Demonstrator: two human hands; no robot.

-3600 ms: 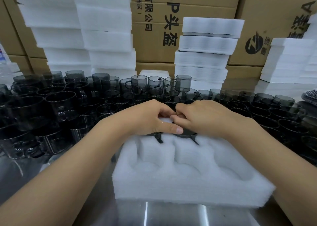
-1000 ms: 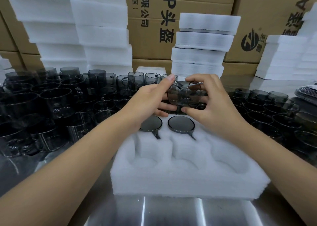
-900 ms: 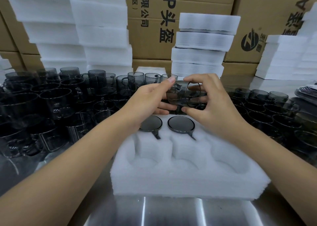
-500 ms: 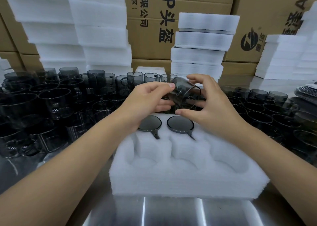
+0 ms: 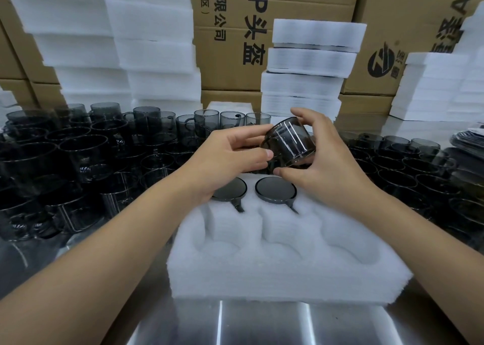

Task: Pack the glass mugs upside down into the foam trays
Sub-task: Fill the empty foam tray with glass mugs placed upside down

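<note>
Fingers [image 5: 246, 135] of the left hand [image 5: 222, 161] are curled against the 9 o'clock side of a smoky glass mug [image 5: 289, 143], which is held tilted with its base uppermost. From 3 o'clock it is pinched by the right hand [image 5: 335, 169], thumb below and fingers arched over the top. The mug is carried in the air just above the 12 o'clock edge of the foam tray [image 5: 288, 274], which is set on the steel table [image 5: 262, 323]. Two packed mugs [image 5: 275, 188] are seated upside down in the tray's far row, below the hands. Loose mugs [image 5: 78, 161] are massed at the tray's 9 and 3 o'clock, with foam stacks [image 5: 149, 43] and cardboard boxes [image 5: 230, 43] ranged at 12 o'clock.
</note>
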